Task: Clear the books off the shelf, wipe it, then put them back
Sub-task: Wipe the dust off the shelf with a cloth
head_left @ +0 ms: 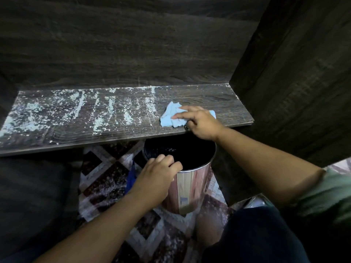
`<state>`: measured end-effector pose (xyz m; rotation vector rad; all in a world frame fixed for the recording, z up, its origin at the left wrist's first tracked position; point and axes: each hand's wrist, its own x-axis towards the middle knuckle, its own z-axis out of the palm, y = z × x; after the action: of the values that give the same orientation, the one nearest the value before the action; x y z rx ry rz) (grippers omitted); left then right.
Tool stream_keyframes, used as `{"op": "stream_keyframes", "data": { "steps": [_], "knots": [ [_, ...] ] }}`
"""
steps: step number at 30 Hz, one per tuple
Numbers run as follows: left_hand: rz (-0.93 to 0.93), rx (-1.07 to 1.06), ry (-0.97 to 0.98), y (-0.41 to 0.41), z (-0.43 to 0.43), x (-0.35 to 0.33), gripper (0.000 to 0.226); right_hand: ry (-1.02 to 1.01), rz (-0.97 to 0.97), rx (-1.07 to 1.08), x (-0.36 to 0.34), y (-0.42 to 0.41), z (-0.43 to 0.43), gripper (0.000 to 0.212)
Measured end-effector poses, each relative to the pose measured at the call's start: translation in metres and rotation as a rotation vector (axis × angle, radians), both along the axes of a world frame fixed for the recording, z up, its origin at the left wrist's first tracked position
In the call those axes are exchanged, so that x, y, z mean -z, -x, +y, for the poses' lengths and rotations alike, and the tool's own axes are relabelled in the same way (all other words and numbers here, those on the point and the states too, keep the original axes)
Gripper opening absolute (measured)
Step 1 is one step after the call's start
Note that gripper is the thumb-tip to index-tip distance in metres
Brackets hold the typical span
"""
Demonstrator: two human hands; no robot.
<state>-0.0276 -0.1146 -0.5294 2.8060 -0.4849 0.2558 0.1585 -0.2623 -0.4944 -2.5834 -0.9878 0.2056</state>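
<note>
Kneeling or crouching close to the floor, the person shows a dark trouser leg point(256, 236) at the bottom right, with a patterned rug point(106, 179) of brown, white and dark diamonds spread beneath. On that rug stands a round metal bin point(190, 188) with a shiny pinkish side and a black liner inside. The left hand point(157, 179) grips the near rim of the bin, fingers curled over the edge into the opening. Something blue point(131, 179) shows just beside the left wrist, too hidden to name.

Above the bin runs the front edge of a dark wood-grain shelf point(117, 133); the bin's mouth sits directly under that edge. The right hand point(199, 122) reaches over the bin and presses a crumpled light blue cloth point(171, 115) onto the shelf near its right end, the index finger stretched flat across the cloth, the other fingers bent at the shelf's edge. White crumbs and streaks of dust point(106, 109) cover the left and middle of the shelf, while the stretch right of the cloth looks clean. Behind stands the dark back panel point(133, 44), and a side wall point(294, 73) closes the right. No books are in view.
</note>
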Motion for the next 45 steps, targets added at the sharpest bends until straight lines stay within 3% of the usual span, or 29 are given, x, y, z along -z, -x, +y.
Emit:
{"op": "stream_keyframes", "data": {
  "steps": [5,10,13,17,22,26,28,32,34,37,39,41,45],
  "knots": [
    [-0.015,0.046,0.000,0.005,0.001,-0.003,0.046,-0.098,-0.038,-0.101,-0.008,0.038,-0.021,0.051],
    [-0.020,0.071,0.013,0.003,-0.001,-0.003,0.046,-0.341,-0.070,0.166,-0.028,0.010,-0.020,0.052],
    [-0.012,0.067,0.025,0.003,-0.002,-0.002,0.047,-0.182,-0.090,0.307,-0.023,-0.021,-0.022,0.051],
    [-0.012,0.061,0.031,0.002,-0.002,-0.004,0.048,0.151,-0.035,0.290,-0.003,-0.022,-0.017,0.050],
    [-0.021,0.065,0.035,0.001,-0.002,-0.003,0.045,0.113,-0.079,0.032,-0.012,0.013,-0.018,0.049],
    [-0.018,0.058,0.041,-0.003,-0.004,-0.003,0.046,0.005,0.017,-0.038,-0.027,0.030,-0.043,0.048],
    [-0.014,0.053,0.049,-0.007,-0.006,-0.002,0.044,-0.087,-0.062,0.046,-0.029,0.020,-0.059,0.047],
    [0.010,0.038,0.049,-0.015,-0.010,-0.002,0.046,-0.045,-0.395,0.531,-0.031,-0.023,-0.083,0.046],
    [0.025,0.016,0.042,-0.020,-0.013,-0.002,0.045,0.105,-0.353,0.657,-0.034,-0.047,-0.083,0.051],
    [0.051,0.001,0.014,-0.026,-0.018,-0.004,0.034,0.378,-0.244,0.563,-0.026,-0.083,-0.078,0.063],
    [0.070,-0.019,-0.001,-0.030,-0.019,-0.003,0.030,0.431,-0.183,0.525,-0.017,-0.100,-0.076,0.066],
    [0.065,-0.040,-0.022,-0.032,-0.019,-0.003,0.032,0.401,-0.141,0.519,-0.007,-0.108,-0.074,0.068],
    [0.029,-0.046,0.005,-0.033,-0.017,0.006,0.040,0.107,-0.064,0.638,0.000,-0.104,-0.065,0.062]
  ]
}}
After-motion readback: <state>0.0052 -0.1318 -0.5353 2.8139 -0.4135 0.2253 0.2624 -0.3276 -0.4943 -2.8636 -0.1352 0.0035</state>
